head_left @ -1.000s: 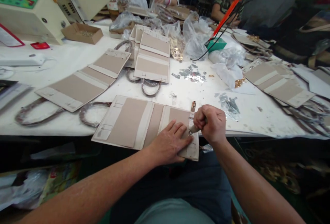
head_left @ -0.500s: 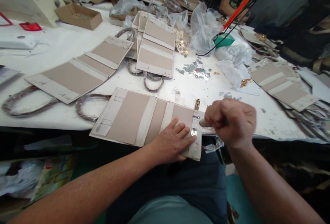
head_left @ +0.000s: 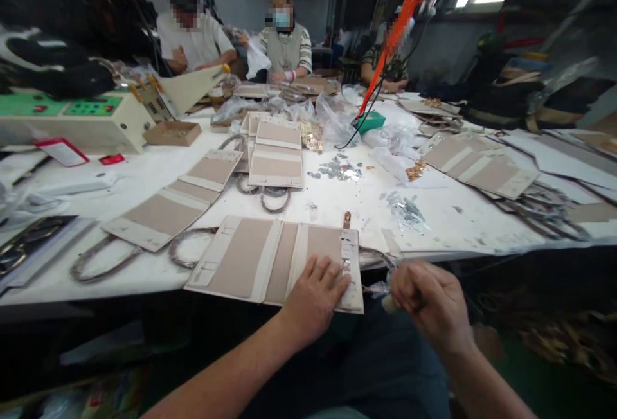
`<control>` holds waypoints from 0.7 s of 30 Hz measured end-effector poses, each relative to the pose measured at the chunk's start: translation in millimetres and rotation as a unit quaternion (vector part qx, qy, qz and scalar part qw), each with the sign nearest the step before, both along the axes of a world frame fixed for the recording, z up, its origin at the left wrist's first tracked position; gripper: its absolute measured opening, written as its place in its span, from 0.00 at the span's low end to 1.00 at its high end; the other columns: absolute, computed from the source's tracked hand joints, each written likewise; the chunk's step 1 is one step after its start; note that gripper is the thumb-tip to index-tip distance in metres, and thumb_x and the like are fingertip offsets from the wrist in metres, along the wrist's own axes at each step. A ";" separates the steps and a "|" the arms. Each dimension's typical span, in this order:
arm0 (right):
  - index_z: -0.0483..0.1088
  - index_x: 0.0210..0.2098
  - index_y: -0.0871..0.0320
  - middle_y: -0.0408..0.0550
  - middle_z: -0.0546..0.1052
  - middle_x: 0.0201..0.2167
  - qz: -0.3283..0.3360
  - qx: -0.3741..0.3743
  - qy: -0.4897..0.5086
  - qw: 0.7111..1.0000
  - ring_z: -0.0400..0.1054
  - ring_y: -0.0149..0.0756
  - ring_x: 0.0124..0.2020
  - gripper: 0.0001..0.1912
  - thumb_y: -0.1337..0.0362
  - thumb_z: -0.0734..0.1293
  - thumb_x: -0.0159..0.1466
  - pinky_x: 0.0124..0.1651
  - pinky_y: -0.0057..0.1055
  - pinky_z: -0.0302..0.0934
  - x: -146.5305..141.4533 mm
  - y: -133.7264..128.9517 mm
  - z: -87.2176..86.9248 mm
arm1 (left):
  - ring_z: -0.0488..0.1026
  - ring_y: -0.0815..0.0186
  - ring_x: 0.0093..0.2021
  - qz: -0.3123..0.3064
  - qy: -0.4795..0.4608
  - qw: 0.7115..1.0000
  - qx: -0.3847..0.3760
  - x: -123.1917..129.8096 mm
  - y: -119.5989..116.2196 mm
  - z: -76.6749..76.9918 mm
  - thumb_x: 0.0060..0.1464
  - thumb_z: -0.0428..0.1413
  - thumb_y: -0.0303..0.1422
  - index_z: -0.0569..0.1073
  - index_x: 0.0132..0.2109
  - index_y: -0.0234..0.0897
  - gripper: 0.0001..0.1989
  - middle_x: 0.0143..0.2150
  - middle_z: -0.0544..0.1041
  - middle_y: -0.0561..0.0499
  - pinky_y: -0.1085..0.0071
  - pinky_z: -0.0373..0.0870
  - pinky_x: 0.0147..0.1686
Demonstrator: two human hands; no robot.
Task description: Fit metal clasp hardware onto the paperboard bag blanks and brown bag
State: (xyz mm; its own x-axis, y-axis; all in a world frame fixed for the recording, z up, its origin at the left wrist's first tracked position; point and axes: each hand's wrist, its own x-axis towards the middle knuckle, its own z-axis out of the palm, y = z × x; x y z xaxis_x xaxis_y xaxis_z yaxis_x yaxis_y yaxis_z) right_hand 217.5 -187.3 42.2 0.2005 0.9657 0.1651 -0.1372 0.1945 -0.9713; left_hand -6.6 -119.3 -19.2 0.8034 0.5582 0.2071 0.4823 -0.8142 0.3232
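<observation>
A beige bag panel (head_left: 241, 258) lies opened out at the table's front edge, part of it overhanging. My left hand (head_left: 315, 290) rests flat on its right part, fingers spread. Small metal pieces (head_left: 346, 265) sit near the panel's right end, beside my fingertips. A metal clasp strip (head_left: 347, 218) sticks out past its far edge. My right hand (head_left: 427, 297) is closed just right of the panel, around a tool whose pale rounded end (head_left: 389, 304) shows below the fingers. A wrapped handle (head_left: 187, 247) loops out on the panel's left.
More panels lie at left (head_left: 166, 210), centre (head_left: 276, 162) and right (head_left: 482, 162). Metal plates (head_left: 405, 210) are scattered ahead, near plastic bags (head_left: 332, 120) and a green box (head_left: 370, 122). A machine (head_left: 72, 126) stands at left. Several people sit across the table.
The view has tilted up, showing more of the people opposite. My right hand has moved down and away from the panel's right edge with the tool. My left hand still lies on the panel.
</observation>
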 end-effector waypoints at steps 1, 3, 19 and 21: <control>0.64 0.21 0.57 0.40 0.62 0.16 0.019 -0.021 -0.019 0.999 0.57 0.30 0.19 0.25 0.55 0.64 0.73 0.24 0.29 0.53 0.3 -15.0 -1.0 | 0.61 0.46 0.69 0.010 -0.044 0.998 -0.036 -3.1 -1.1 6.4 0.59 0.54 0.25 0.69 0.67 0.38 0.29 0.67 0.69 0.39 0.42 0.52 0.70; 0.63 0.20 0.57 0.41 0.63 0.16 0.056 -0.065 -0.062 0.994 0.56 0.30 0.19 0.27 0.51 0.64 0.72 0.24 0.29 0.52 -2.4 -38.6 -2.5 | 0.66 0.51 0.67 0.054 -0.164 0.974 -0.144 -12.5 -2.6 27.7 0.60 0.52 0.25 0.72 0.65 0.41 0.26 0.66 0.72 0.43 0.48 0.59 0.69; 0.76 0.52 0.50 0.44 0.78 0.33 -0.050 0.172 -0.315 0.932 0.73 0.40 0.33 0.20 0.55 0.75 0.61 0.38 0.34 0.66 -88.0 -27.1 101.0 | 0.82 0.47 0.51 0.259 -0.618 0.563 -0.483 -89.0 -127.8 154.1 0.52 0.70 0.33 0.79 0.55 0.35 0.23 0.48 0.85 0.41 0.50 0.75 0.57; 0.79 0.43 0.52 0.47 0.80 0.38 -0.008 0.196 -0.279 0.940 0.74 0.43 0.39 0.12 0.53 0.71 0.66 0.44 0.35 0.66 -86.8 -26.5 110.5 | 0.81 0.47 0.52 0.259 -0.625 0.572 -0.465 -88.5 -137.0 156.0 0.53 0.69 0.33 0.79 0.55 0.35 0.22 0.48 0.85 0.41 0.50 0.75 0.57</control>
State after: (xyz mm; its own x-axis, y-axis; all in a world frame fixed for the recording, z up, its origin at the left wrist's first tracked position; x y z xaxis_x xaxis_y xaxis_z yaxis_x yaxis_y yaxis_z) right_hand 130.6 -213.8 152.7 -0.0095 0.8068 0.5907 0.3777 0.5499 -0.7450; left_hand -95.1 -256.2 136.8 0.0299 0.9896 -0.1410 -0.4992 0.1370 0.8556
